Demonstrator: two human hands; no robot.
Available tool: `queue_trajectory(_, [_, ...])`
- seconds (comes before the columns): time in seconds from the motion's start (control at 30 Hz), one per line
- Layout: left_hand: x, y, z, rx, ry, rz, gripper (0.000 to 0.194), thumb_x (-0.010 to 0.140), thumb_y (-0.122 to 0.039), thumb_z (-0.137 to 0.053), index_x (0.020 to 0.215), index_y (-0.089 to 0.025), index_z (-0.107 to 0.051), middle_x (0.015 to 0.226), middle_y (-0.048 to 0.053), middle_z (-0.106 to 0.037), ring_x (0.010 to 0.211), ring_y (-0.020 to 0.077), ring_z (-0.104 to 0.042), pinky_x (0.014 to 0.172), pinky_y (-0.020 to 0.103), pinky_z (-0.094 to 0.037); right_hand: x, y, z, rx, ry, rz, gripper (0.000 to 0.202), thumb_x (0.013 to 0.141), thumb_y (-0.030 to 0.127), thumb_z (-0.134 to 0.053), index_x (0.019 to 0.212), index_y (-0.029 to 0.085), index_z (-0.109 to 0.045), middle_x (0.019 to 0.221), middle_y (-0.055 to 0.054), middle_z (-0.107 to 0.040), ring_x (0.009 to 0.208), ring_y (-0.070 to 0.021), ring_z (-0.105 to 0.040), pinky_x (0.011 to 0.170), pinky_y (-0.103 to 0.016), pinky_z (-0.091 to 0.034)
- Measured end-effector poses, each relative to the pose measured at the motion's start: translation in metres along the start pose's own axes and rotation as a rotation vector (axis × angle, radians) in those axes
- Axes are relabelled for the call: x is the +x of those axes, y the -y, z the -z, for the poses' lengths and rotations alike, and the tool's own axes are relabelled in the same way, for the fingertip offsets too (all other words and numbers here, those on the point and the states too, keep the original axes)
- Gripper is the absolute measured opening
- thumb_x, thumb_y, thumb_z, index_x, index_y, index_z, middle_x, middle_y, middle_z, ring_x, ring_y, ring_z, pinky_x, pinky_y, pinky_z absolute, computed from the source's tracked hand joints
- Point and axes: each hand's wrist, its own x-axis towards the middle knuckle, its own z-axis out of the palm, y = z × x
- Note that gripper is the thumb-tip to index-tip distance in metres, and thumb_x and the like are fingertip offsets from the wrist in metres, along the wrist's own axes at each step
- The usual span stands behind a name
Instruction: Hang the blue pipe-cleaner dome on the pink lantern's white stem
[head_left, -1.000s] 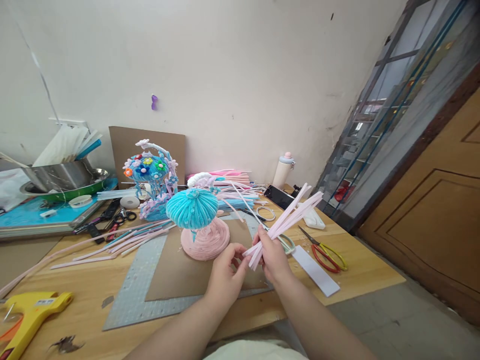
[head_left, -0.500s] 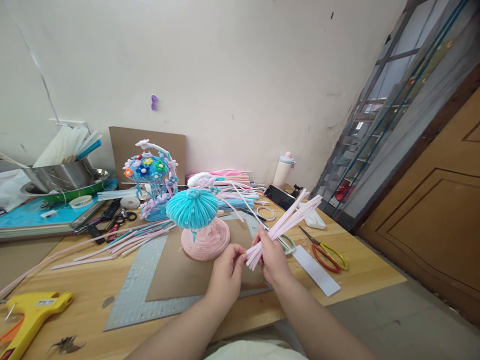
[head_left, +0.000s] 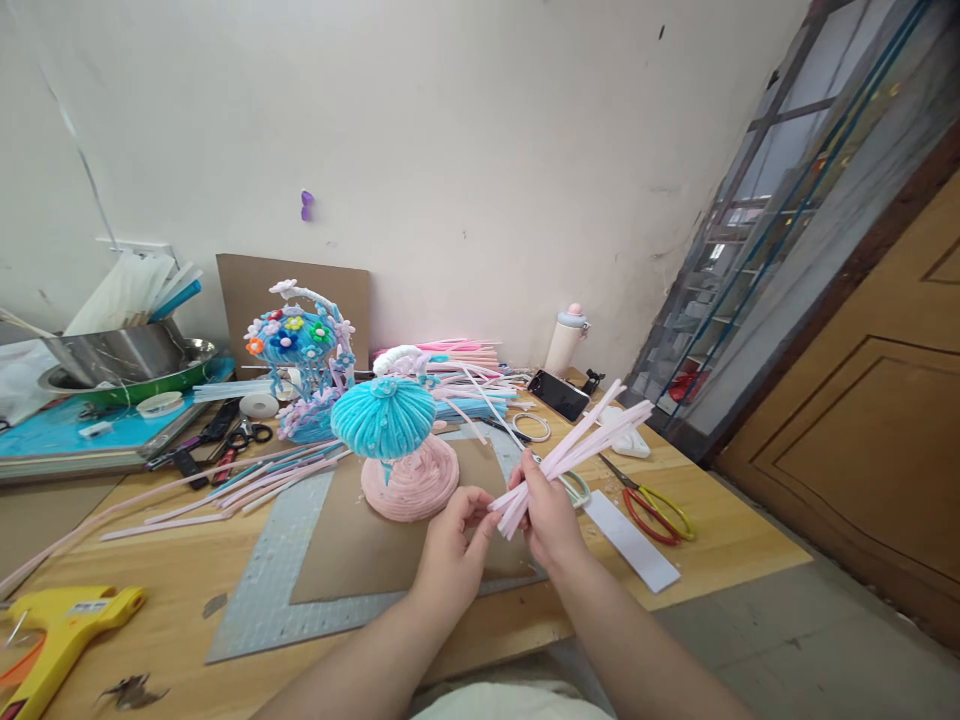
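Note:
My right hand [head_left: 551, 515] is closed around a bundle of pale pink pipe cleaners [head_left: 592, 440], which fan out up and to the right. At the bundle's lower left end, the bent fingers and thumb of my left hand [head_left: 457, 535] pinch the tips. Just beyond my left hand stands a round coiled pink base [head_left: 412, 480], with a turquoise ribbed pipe-cleaner dome [head_left: 384, 415] above it. Under them lies a brown cardboard sheet [head_left: 345, 560] on a grey cutting mat [head_left: 255, 610].
Red-and-yellow-handled scissors [head_left: 652, 510] and a white strip [head_left: 630, 540] lie right of my hands. A yellow glue gun [head_left: 67, 620] is at the left front. Behind stand a flower-covered pipe-cleaner lamp shape [head_left: 300, 345], loose pipe cleaners [head_left: 262, 480], a phone [head_left: 559, 395] and a bottle [head_left: 566, 340].
The pipe cleaner bundle has shifted slightly right and tilted a little lower with my right hand. My left thumb has moved slightly at the bundle's tips.

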Motion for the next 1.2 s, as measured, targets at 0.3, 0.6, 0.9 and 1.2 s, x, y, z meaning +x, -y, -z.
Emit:
queue_trajectory(0.3, [-0.001,-0.003,0.001,-0.026,0.010,0.026,0.011,0.087,-0.029,-0.054,0.084,-0.019,-0.058,0.078,0.001,-0.065,0.074,0.0150,-0.058,0.068,0.024,-0.043,-0.001,-0.006,0.000,0.028,-0.016,0.004,0.050,0.070,0.063,-0.064,0.055,0.017,-0.048,0.041,0.008,-0.040,0.033,-0.0047,-0.039,0.030,-0.015,-0.024])
queue_trajectory(0.6, [0.004,-0.009,-0.003,-0.334,0.013,0.131,0.024,0.081,-0.041,-0.061,0.090,-0.019,-0.057,0.081,0.002,-0.068,0.078,0.0158,-0.064,0.073,0.028,-0.050,0.005,0.002,0.004,0.092,0.007,-0.032,0.050,0.070,0.062,-0.065,0.055,0.018,-0.047,0.041,0.008,-0.042,0.031,-0.0039,-0.036,0.031,-0.017,-0.022])
queue_trajectory(0.9, [0.011,-0.012,-0.002,-0.567,0.114,0.292,0.045,0.058,-0.048,-0.081,0.082,-0.015,-0.061,0.064,0.003,-0.070,0.055,0.0137,-0.064,0.056,0.025,-0.052,0.003,0.001,0.007,0.092,0.130,-0.108,0.049,0.069,0.060,-0.067,0.055,0.017,-0.049,0.043,0.008,-0.044,0.033,-0.0045,-0.039,0.033,-0.017,-0.027])
queue_trajectory(1.2, [0.010,-0.013,-0.003,-0.593,0.109,0.326,0.042,0.057,-0.043,-0.083,0.076,-0.014,-0.060,0.060,0.001,-0.069,0.051,0.0129,-0.063,0.052,0.024,-0.052,0.000,0.005,0.008,0.053,0.200,-0.126,0.049,0.069,0.060,-0.067,0.056,0.017,-0.050,0.042,0.007,-0.047,0.030,-0.0044,-0.039,0.030,-0.016,-0.023])
